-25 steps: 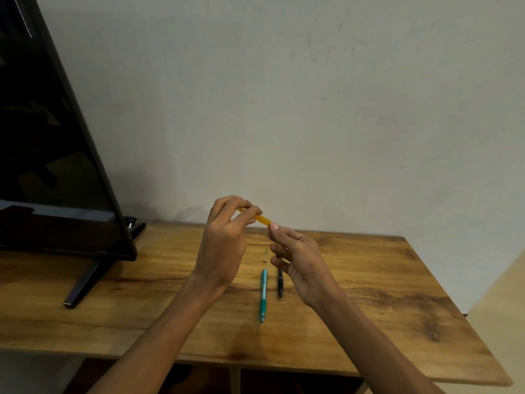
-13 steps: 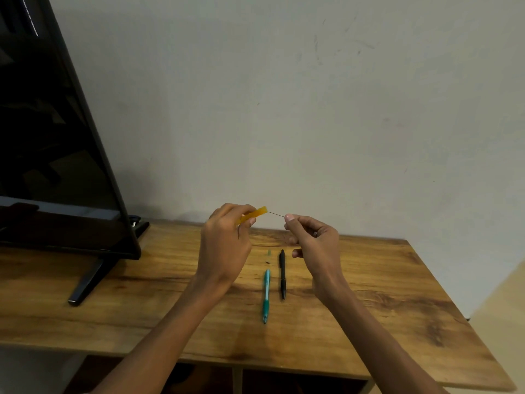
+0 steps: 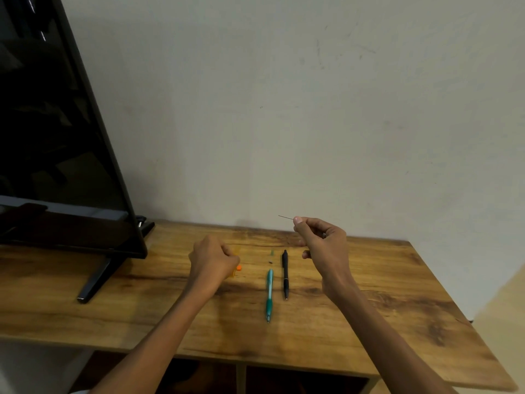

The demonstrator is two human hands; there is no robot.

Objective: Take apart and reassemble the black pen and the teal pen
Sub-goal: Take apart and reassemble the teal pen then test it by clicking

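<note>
The teal pen [image 3: 269, 294] lies lengthwise on the wooden table [image 3: 383, 302], tip toward me. Just to its right lies the black pen [image 3: 285, 274], parallel to it. My left hand [image 3: 211, 258] rests low on the table left of the pens, fingers closed around a yellow-orange pen barrel [image 3: 237, 268] of which only a small bit shows. My right hand [image 3: 324, 240] is raised above the table right of the black pen, pinching a thin refill rod [image 3: 285, 217] that points left.
A black monitor [image 3: 56, 137] on a stand [image 3: 93, 282] fills the left side. Two tiny parts [image 3: 271, 257] lie beyond the teal pen's far end. The wall stands right behind the table; its right edge drops off to the floor.
My hands have pulled apart. The left one went down to the table with the yellow barrel, and the right one moved right and up, drawing the thin rod out of it.
</note>
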